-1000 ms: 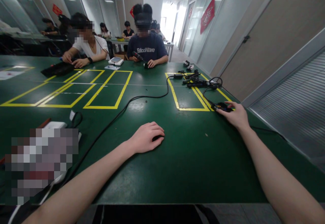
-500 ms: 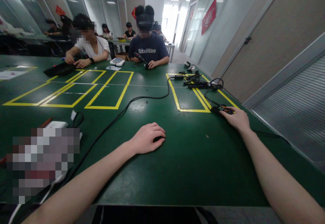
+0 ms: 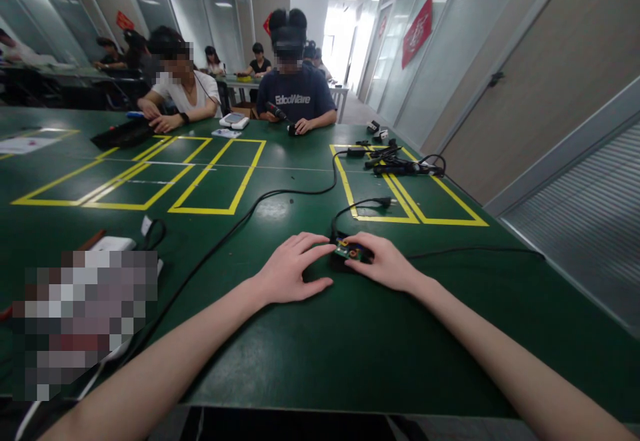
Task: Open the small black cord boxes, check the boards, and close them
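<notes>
In front of me on the green table (image 3: pixel 280 354) is an opened black power adapter (image 3: pixel 345 249), its green circuit board with yellow-wound coils exposed. My right hand (image 3: pixel 383 261) grips its right side, fingers behind and thumb in front. My left hand (image 3: pixel 293 271) is open, thumb and fingers apart, with the fingertips at the adapter's left edge; whether they touch it I cannot tell. From the adapter's far end a short black cord runs to a plug (image 3: pixel 385 202). Another black cable (image 3: pixel 475 249) trails off to the right.
Several black adapters and cords (image 3: pixel 395 161) lie heaped at the far right, near yellow tape outlines (image 3: pixel 203 211). A long black cable (image 3: pixel 250 211) crosses the table. At the left, a blurred object (image 3: pixel 90 321) sits beside a white box (image 3: pixel 113 247). Two people (image 3: pixel 297 94) work opposite, one holding a screwdriver-like tool.
My right hand has brought the opened adapter from the right side to the middle, beside my left hand. The left hand's fingers have spread wider. The plug now lies behind the adapter.
</notes>
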Demonstrator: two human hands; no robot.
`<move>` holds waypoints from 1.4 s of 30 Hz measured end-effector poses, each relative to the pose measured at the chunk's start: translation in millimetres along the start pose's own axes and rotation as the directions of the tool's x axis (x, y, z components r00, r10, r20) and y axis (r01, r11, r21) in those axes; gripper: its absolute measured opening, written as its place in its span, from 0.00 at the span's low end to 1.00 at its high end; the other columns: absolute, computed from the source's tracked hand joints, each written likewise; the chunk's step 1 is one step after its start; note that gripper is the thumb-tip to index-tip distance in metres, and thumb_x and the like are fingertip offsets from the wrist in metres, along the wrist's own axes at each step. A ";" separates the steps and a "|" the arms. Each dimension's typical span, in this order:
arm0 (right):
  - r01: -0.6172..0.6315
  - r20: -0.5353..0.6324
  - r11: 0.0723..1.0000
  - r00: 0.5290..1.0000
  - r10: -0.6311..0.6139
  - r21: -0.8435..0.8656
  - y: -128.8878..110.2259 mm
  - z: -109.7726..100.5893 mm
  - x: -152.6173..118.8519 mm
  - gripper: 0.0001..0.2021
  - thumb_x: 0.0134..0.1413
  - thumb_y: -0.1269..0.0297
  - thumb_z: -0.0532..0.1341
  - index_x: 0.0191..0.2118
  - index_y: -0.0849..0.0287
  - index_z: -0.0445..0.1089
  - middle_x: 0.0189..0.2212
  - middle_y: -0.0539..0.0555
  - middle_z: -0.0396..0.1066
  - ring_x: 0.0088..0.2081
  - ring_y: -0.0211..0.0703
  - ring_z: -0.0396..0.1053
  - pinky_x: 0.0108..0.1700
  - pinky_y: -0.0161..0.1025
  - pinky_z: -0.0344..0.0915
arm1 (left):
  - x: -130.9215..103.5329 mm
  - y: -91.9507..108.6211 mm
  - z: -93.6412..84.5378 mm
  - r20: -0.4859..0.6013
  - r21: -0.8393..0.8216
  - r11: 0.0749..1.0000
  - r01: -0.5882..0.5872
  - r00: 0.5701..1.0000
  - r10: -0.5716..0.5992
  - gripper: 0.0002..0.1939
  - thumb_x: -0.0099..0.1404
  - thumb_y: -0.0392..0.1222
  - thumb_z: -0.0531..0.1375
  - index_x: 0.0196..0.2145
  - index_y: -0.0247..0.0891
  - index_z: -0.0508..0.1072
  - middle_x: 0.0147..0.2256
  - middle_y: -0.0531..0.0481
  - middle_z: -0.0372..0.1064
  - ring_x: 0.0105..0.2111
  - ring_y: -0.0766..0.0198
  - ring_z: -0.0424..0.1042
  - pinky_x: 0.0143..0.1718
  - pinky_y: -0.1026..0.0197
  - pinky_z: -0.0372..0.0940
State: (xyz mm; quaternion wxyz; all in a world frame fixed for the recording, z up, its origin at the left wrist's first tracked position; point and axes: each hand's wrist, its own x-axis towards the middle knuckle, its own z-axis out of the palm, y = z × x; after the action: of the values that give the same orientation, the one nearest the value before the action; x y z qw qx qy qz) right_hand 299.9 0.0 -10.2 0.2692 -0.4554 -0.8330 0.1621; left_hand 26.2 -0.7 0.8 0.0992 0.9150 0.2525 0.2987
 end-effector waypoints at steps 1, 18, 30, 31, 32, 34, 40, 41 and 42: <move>0.090 0.063 0.994 0.994 -0.094 0.061 -13.4 7.3 -0.9 0.15 0.58 0.63 0.67 0.51 0.57 0.75 0.44 0.56 0.79 0.44 0.49 0.78 0.48 0.44 0.74 | 0.0 0.4 -0.3 0.006 -0.004 1.000 -0.005 1.000 0.005 0.25 0.69 0.52 0.63 0.59 0.38 0.70 0.55 0.39 0.74 0.55 0.49 0.73 0.56 0.47 0.69; 0.301 -0.072 0.951 0.952 -0.296 0.068 -37.2 23.1 -0.8 0.13 0.63 0.60 0.68 0.52 0.55 0.75 0.46 0.59 0.80 0.44 0.51 0.75 0.48 0.51 0.74 | -1.2 -3.4 2.2 0.179 0.042 0.995 0.086 0.980 -0.092 0.41 0.59 0.61 0.72 0.62 0.38 0.67 0.56 0.40 0.74 0.55 0.47 0.74 0.61 0.45 0.66; 0.324 -0.039 0.945 0.946 -0.322 0.046 -33.1 17.8 0.5 0.13 0.60 0.65 0.68 0.50 0.54 0.75 0.47 0.59 0.78 0.51 0.54 0.72 0.53 0.55 0.74 | 1.9 -4.5 -1.6 0.131 0.020 0.982 0.189 0.973 -0.190 0.16 0.65 0.52 0.68 0.41 0.39 0.70 0.41 0.46 0.76 0.43 0.53 0.76 0.47 0.52 0.71; 0.319 -0.042 0.947 0.947 -0.318 0.043 -32.6 18.1 0.4 0.14 0.60 0.66 0.68 0.51 0.54 0.75 0.47 0.59 0.78 0.50 0.54 0.72 0.53 0.55 0.74 | 2.1 -4.8 -2.5 0.133 0.022 0.984 0.177 0.975 -0.178 0.13 0.67 0.50 0.66 0.38 0.40 0.70 0.39 0.47 0.76 0.41 0.54 0.75 0.46 0.53 0.70; 0.312 -0.045 0.949 0.950 -0.310 0.039 -32.3 18.3 0.3 0.15 0.59 0.67 0.68 0.52 0.54 0.75 0.46 0.58 0.79 0.49 0.54 0.72 0.52 0.54 0.74 | 2.1 -5.2 -3.2 0.135 0.020 0.987 0.162 0.977 -0.164 0.10 0.70 0.48 0.63 0.36 0.40 0.69 0.38 0.47 0.75 0.40 0.56 0.74 0.44 0.54 0.70; 0.297 -0.049 0.954 0.954 -0.295 0.032 -32.5 18.2 0.0 0.19 0.58 0.68 0.67 0.56 0.55 0.74 0.45 0.58 0.79 0.47 0.54 0.72 0.50 0.54 0.75 | 1.7 -6.2 -4.1 0.134 0.018 0.990 0.141 0.981 -0.142 0.07 0.72 0.42 0.58 0.34 0.40 0.68 0.37 0.48 0.75 0.40 0.58 0.73 0.43 0.56 0.69; 0.299 -0.045 0.954 0.953 -0.299 -0.005 -32.3 19.1 -0.6 0.19 0.58 0.70 0.65 0.56 0.57 0.73 0.45 0.59 0.79 0.43 0.53 0.74 0.47 0.53 0.75 | 0.5 -7.7 -2.6 0.130 0.032 0.990 0.135 0.982 -0.138 0.06 0.72 0.36 0.56 0.35 0.40 0.68 0.37 0.48 0.73 0.41 0.58 0.71 0.43 0.57 0.70; 0.294 -0.048 0.956 0.954 -0.295 -0.017 -31.4 20.2 -0.6 0.19 0.59 0.69 0.65 0.56 0.56 0.73 0.45 0.59 0.79 0.43 0.53 0.74 0.47 0.53 0.74 | 0.7 -7.4 -2.6 0.122 0.032 0.991 0.131 0.983 -0.134 0.06 0.72 0.35 0.56 0.35 0.40 0.68 0.38 0.48 0.73 0.42 0.58 0.71 0.43 0.57 0.70; 0.289 -0.051 0.957 0.956 -0.290 -0.029 -30.4 21.5 -0.7 0.18 0.61 0.67 0.65 0.56 0.55 0.73 0.46 0.59 0.79 0.44 0.53 0.75 0.48 0.53 0.74 | 0.8 -7.1 -2.8 0.106 0.034 0.991 0.128 0.986 -0.131 0.06 0.71 0.35 0.56 0.34 0.40 0.68 0.40 0.47 0.73 0.44 0.57 0.71 0.44 0.57 0.71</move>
State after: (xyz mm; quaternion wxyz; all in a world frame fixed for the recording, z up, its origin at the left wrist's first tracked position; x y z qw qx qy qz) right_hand 267.0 -17.4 -11.9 0.3079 -0.3357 -0.8846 0.0995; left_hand 22.2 5.8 1.1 0.1196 0.9127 0.3100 0.2381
